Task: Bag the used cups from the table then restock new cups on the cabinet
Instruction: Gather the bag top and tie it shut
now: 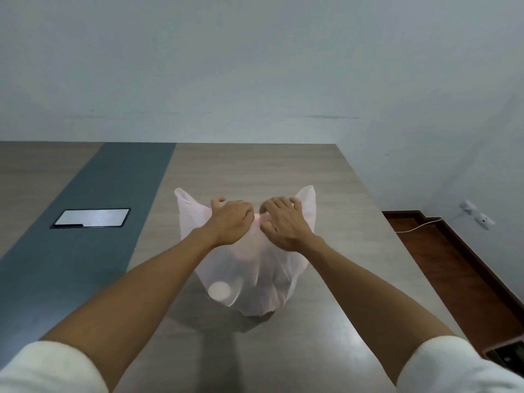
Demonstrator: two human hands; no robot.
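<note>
1. My left hand point(231, 219) — fingers curled, knuckles up, bunching the top of the white plastic bag point(255, 279) on its left side. Thumb tip sits at the centre gather, close to the other hand. Fingertips go over the far side of the plastic; can't see them all.

2. My right hand point(286, 222) — same posture, mirrored. Fingers curled and gripping the bag's top on the right side, thumb in toward the middle. Both hands nearly touch at the pinch; whether they actually meet I can't tell.

3. Bag — thin, translucent, stands on the table point(255, 165) approx. centre, in front of me. Two handle ears stick up, one beyond each hand: left ear point(184, 199), right ear point(307, 199). Body hangs loose below my wrists, bottom resting on the tabletop.

4. Contents — one round pale shape point(219, 290) presses against the bag's lower-left wall; looks like a cup end seen through the plastic. Pinkish tint higher up inside. Count and condition of cups: can't tell, plastic too cloudy.

5. Table — light wood-grain top w/ a dark grey strip point(113, 208) running down the left part. Set in the strip: a silver rectangular cover plate point(92, 218), well apart from the bag.

6. Misc. — my white sleeves point(48, 370) pushed up both forearms. Pale wall behind. Right of table: reddish-brown floor point(453, 265), a white cable point(419, 226) and a wall socket point(477, 215).
</note>
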